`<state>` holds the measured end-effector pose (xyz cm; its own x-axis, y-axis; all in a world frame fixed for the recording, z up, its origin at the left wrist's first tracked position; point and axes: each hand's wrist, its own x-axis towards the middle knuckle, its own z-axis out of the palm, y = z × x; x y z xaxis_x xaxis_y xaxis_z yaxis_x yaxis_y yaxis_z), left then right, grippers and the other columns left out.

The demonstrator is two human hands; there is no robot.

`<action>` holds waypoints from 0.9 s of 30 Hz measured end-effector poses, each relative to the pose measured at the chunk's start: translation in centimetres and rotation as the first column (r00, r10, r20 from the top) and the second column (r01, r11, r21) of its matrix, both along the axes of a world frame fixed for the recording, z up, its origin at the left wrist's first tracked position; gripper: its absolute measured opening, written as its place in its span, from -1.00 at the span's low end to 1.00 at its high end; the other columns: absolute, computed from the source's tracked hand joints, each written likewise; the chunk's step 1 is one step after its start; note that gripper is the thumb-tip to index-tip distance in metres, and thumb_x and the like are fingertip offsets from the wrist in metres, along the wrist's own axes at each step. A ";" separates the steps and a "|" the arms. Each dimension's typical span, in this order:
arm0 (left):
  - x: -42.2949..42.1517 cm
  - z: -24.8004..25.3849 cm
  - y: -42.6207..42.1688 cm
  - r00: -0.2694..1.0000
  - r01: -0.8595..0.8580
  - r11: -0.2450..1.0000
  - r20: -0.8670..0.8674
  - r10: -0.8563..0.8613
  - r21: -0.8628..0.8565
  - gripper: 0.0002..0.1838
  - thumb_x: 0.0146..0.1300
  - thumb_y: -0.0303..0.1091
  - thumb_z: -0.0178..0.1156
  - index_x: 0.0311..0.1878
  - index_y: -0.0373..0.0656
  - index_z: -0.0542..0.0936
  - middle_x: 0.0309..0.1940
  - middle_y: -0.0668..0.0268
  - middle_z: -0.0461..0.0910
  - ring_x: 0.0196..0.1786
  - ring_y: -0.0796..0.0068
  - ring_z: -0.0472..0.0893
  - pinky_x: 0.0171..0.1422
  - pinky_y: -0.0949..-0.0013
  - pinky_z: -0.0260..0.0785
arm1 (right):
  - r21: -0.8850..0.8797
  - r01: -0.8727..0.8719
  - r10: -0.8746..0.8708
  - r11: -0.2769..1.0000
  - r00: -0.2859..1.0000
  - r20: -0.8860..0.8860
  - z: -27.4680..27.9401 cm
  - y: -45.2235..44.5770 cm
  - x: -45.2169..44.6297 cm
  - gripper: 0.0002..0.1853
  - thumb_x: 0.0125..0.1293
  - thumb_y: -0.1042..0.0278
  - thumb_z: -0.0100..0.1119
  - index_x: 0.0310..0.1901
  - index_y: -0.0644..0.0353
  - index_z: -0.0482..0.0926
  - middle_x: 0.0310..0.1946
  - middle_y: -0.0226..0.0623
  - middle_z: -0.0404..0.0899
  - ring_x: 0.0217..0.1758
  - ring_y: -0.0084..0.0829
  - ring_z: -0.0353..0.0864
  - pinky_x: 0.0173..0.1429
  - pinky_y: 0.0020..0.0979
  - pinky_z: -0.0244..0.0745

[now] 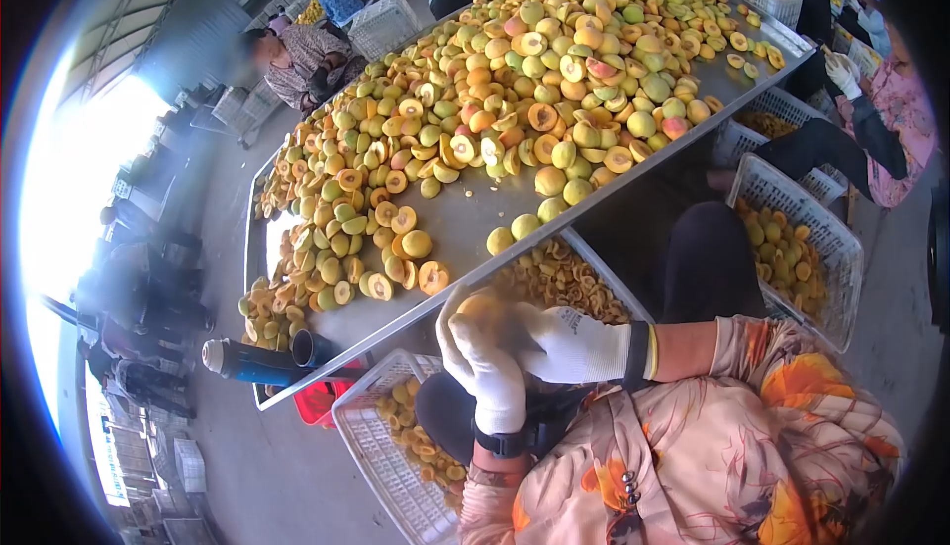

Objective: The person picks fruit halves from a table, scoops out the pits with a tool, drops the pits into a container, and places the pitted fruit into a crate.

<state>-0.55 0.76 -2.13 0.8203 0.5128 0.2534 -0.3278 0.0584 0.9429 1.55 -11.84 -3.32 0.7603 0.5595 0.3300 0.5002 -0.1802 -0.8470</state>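
Both my hands wear white gloves and meet just past the table's near edge, above the crates. My left hand (485,362) has its fingers curled round a yellow-orange fruit (483,309), which is blurred. Against the same fruit, from the right, presses my right hand (569,343), its fingertips partly hidden. Beneath and beyond them a crate (616,286) holds cut fruit pieces (564,278). The metal table (465,210) carries a large heap of halved and whole fruit (534,80).
A white crate of fruit (371,456) stands at lower left, another (841,248) at right. A blue flask (247,361) and dark cup (310,349) rest at the table's left corner, near a red container (315,404). Co-workers sit around the table.
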 end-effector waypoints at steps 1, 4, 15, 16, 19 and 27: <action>0.1 -0.1 0.1 1.000 -0.014 1.000 -0.003 0.014 0.022 -0.40 0.63 0.08 -0.03 0.30 -0.35 0.49 -0.11 0.10 0.67 -0.15 0.32 0.69 0.02 0.32 0.56 | 0.003 0.008 -0.008 1.000 1.000 -0.001 0.0 0.0 -0.1 -0.51 0.37 0.34 0.22 0.29 0.24 0.39 -0.33 0.15 0.69 -0.27 0.19 0.71 -0.17 0.06 0.60; 0.5 -0.8 0.5 0.999 -0.043 0.994 0.019 0.041 0.100 -0.41 0.63 0.07 -0.03 0.28 -0.36 0.51 -0.09 0.12 0.67 -0.13 0.34 0.68 0.04 0.34 0.55 | 0.063 0.021 -0.023 0.998 0.999 0.022 -1.3 0.6 0.2 -0.54 0.37 0.33 0.21 0.26 0.23 0.42 -0.35 0.15 0.68 -0.29 0.19 0.71 -0.19 0.05 0.60; 2.1 0.4 2.0 0.993 0.056 0.975 0.094 -0.077 0.217 -0.40 0.61 0.11 -0.01 0.13 -0.37 0.59 -0.17 0.10 0.69 -0.19 0.35 0.68 0.00 0.31 0.57 | 0.231 -0.261 0.258 0.937 0.965 0.042 -0.8 1.0 2.3 -0.60 0.31 0.42 0.21 0.14 0.41 0.49 -0.19 0.02 0.70 -0.17 -0.02 0.74 -0.04 -0.14 0.63; 2.4 0.5 2.2 0.989 0.116 0.980 0.078 -0.129 0.162 -0.39 0.59 0.13 0.02 0.13 -0.36 0.59 -0.17 0.10 0.69 -0.20 0.34 0.68 -0.03 0.28 0.59 | 0.216 -0.279 0.292 0.936 0.956 -0.030 -0.6 0.7 2.6 -0.58 0.31 0.42 0.20 0.16 0.41 0.47 -0.26 -0.03 0.69 -0.26 -0.10 0.74 -0.13 -0.18 0.63; 3.0 -0.4 2.6 0.973 0.227 0.973 0.062 -0.225 -0.041 -0.32 0.47 0.24 0.17 0.10 -0.35 0.58 -0.21 0.07 0.68 -0.26 0.27 0.69 -0.17 0.18 0.64 | 0.118 -0.376 0.391 0.919 0.831 -0.395 0.6 -0.5 3.3 -0.54 0.33 0.41 0.19 0.21 0.42 0.41 -0.47 -0.17 0.63 -0.51 -0.33 0.66 -0.40 -0.32 0.57; 3.5 -0.9 1.3 0.987 0.161 0.987 0.004 -0.161 -0.025 -0.32 0.49 0.27 0.12 0.11 -0.32 0.56 -0.25 0.06 0.67 -0.32 0.26 0.68 -0.17 0.16 0.63 | 0.103 -0.429 0.411 0.898 0.731 -0.545 1.4 -1.4 4.3 -0.52 0.34 0.40 0.19 0.24 0.40 0.38 -0.55 -0.30 0.55 -0.66 -0.49 0.54 -0.60 -0.42 0.45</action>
<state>2.95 2.03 -3.07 0.8920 0.3805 0.2440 -0.3144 0.1343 0.9397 5.86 -13.28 -1.92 0.4910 0.8673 -0.0821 -0.0073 -0.0901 -0.9959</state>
